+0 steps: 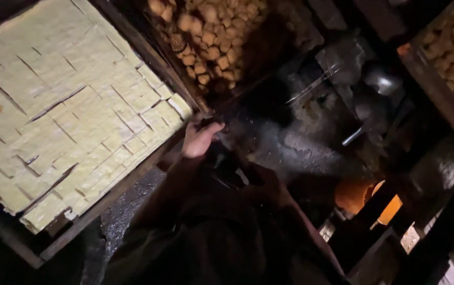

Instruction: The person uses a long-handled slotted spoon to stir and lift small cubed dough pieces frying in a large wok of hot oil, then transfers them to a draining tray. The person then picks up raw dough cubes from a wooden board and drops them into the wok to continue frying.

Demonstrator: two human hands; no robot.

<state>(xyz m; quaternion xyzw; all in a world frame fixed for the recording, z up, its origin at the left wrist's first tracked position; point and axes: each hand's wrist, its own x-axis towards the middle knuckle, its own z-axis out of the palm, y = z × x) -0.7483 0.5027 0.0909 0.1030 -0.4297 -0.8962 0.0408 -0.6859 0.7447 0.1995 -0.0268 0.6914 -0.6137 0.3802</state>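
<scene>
Left hand: reaches forward in a dark sleeve to the corner of the wooden tray of pale cut squares; finger state cannot be told in the dim light. Right hand: not in view. Fried golden pieces lie at 12 o'clock, a ladle at 2 o'clock. Risk: a jolt at the tray rim could spill squares toward the fire glow at 4 o'clock

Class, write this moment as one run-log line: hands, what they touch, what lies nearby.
left hand: on tray edge | right hand: not seen | tray: pale cut squares | beyond: fried cubes | fire glow
</scene>
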